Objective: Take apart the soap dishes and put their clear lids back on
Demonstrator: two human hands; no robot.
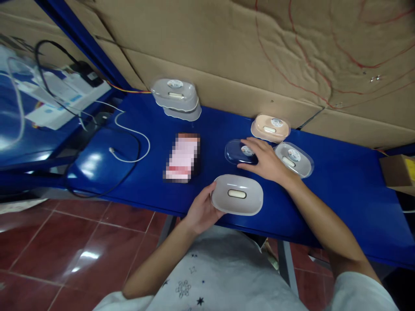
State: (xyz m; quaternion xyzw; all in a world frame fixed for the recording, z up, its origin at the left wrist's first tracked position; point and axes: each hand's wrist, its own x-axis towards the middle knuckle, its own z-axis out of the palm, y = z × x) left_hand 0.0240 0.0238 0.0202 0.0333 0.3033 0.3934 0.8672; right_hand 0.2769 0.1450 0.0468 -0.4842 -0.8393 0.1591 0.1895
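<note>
My left hand (pixel 205 211) grips the left end of a grey oval dish (pixel 223 207), its thumb on the rim. The dish is uncovered and tilted toward me, with a cream-coloured oblong piece (pixel 237 194) in its middle. Beyond it, my right hand (pixel 264 157) has thumb and fingers around the right end of a clear plastic lid (pixel 232 152) on the table. A round sticker (pixel 247 150) shows on that lid. Right beside this hand sits a grey lidded dish (pixel 300 159). Behind it is a peach lidded dish (pixel 266 123).
Stacked grey lidded dishes (pixel 177 103) stand at the back left of the blue table (pixel 343 185). A phone (pixel 183 157) with a blurred screen lies left of centre. A white cable (pixel 147 149) and a black cable cross the left side. A cardboard wall (pixel 207 47) rises behind.
</note>
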